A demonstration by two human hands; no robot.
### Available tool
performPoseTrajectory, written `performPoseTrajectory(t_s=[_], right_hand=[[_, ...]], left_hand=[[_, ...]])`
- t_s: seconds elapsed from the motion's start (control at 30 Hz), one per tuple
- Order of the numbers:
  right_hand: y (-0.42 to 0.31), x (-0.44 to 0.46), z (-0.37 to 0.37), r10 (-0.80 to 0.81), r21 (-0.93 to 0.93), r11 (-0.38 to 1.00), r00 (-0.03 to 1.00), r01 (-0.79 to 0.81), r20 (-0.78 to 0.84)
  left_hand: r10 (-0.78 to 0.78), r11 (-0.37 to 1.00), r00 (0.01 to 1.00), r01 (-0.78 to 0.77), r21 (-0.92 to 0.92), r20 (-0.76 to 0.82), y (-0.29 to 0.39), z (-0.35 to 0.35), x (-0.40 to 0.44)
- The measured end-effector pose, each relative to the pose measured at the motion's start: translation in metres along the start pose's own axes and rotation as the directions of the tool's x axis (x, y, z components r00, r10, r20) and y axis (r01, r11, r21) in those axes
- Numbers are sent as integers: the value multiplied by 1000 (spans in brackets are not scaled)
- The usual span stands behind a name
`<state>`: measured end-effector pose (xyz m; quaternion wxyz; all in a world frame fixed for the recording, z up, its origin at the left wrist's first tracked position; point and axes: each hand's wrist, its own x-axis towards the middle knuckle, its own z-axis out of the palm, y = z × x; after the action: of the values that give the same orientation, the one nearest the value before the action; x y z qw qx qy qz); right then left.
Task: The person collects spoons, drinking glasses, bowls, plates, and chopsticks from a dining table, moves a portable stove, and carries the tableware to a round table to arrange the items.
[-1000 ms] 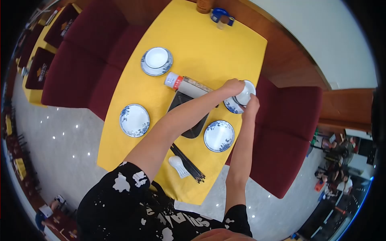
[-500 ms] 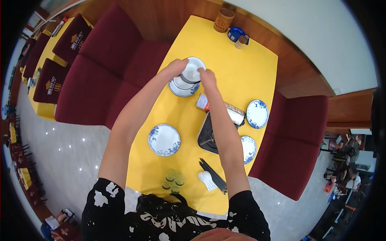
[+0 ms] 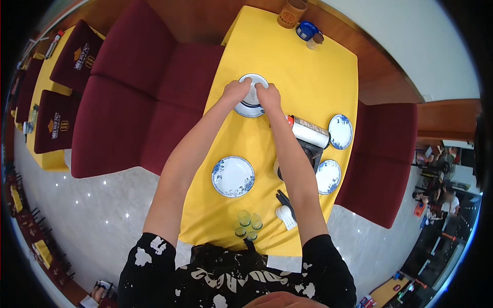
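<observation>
White bowl [image 3: 252, 96]: held between both hands above the patterned plate [image 3: 249, 113], near the left-hand edge of the yellow tablecloth [image 3: 303, 72]; whether the plate is touched by its base cannot be told.
Bowl handling: judged light to moderate in weight, stiff, smooth enough to slip, and liable to chip if knocked.
Bowl hold: best taken at opposite sides of the rim, with thumbs inside and fingers supporting the outer wall; level handling is advised.
Left hand [image 3: 236, 91]: fingers closed on the left side of the bowl; fingertips partly hidden.
Right hand [image 3: 269, 97]: fingers closed on the right side of the bowl; undersides hidden.
Bowl appearance: round, white and glossy inside, with a dark line seen low at the near side; much of the wall is covered by the hands. Whether other bowls are nested beneath cannot be told.
Patterned plate: pale, round, blue-decorated at the rim, partly covered by the bowl.
</observation>
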<state>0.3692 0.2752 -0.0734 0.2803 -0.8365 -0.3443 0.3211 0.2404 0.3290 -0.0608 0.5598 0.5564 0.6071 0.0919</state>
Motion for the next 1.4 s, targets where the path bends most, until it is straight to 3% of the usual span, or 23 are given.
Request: performPoseTrajectory(t_s=[0.13, 0.23, 0.33, 0.47, 0.57, 0.73, 0.77, 0.8, 0.83, 0.87, 0.9, 0.97, 1.03, 1.1, 1.17, 1.27, 1.33, 1.4], right_hand=[[0, 0, 12, -19, -89, 996, 990, 7, -139], [-1, -1, 12, -50, -210, 978, 989, 20, -140], [2, -1, 1, -19, -26, 999, 997, 21, 68], [3, -2, -2, -41, 60, 998, 996, 36, 82], [2, -3, -1, 48, 137, 988, 990, -66, 131], [-5, -74, -22, -108, 240, 967, 990, 84, 88], [-1, -98, -29, -135, 354, 930, 987, 94, 92], [5, -122, -37, -152, 459, 883, 985, 101, 76], [5, -158, -54, -122, 525, 848, 990, 68, 69], [11, -196, -67, -83, 587, 809, 995, 34, 57], [28, -220, -69, -3, 499, 866, 998, -31, 68], [60, -285, -74, 45, 356, 935, 991, 2, -124], [88, -345, -98, 129, 502, 862, 987, -65, -93], [122, -402, -123, 192, 616, 784, 975, -83, -112], [164, -456, -137, 314, 669, 729, 939, -143, -142], [225, -514, -154, 388, 733, 672, 894, -109, -223], [268, -538, -160, 420, 736, 667, 875, -118, -240], [308, -555, -161, 429, 714, 684, 874, -149, -229]], left_hand=[[-6, 1000, 1000, 6, -10, 3, -4, 1, 4], [-12, 1000, 999, 13, -28, 39, -9, -2, 9], [7, 999, 1000, -8, -43, -23, -16, 11, 15], [43, 987, 993, -59, -150, -109, -3, 16, -5], [20, 1000, 981, -19, 8, -193, -16, 17, 4], [220, 973, 932, -232, -7, -286, -26, 0, -74], [208, 977, 945, -213, 8, -253, -32, -3, -90], [316, 948, 902, -316, 48, -293, -34, -1, -118], [224, 975, 950, -220, 39, -219, -31, -1, -147], [267, 936, 939, -306, -175, -214, -28, 11, -184], [355, 893, 917, -390, -227, -179, -55, 19, -193], [385, 860, 918, -395, -322, -97, -52, 49, -263], [348, 931, 923, -361, -56, -162, -77, 77, -304], [358, 933, 934, -357, -36, -6, -88, 104, -353], [480, 871, 872, -487, 62, 100, -107, 141, -393], [472, 841, 839, -521, 146, 271, -128, 195, -444], [403, 862, 850, -477, 173, 339, -150, 233, -468], [372, 887, 881, -430, 170, 292, -185, 268, -486]])
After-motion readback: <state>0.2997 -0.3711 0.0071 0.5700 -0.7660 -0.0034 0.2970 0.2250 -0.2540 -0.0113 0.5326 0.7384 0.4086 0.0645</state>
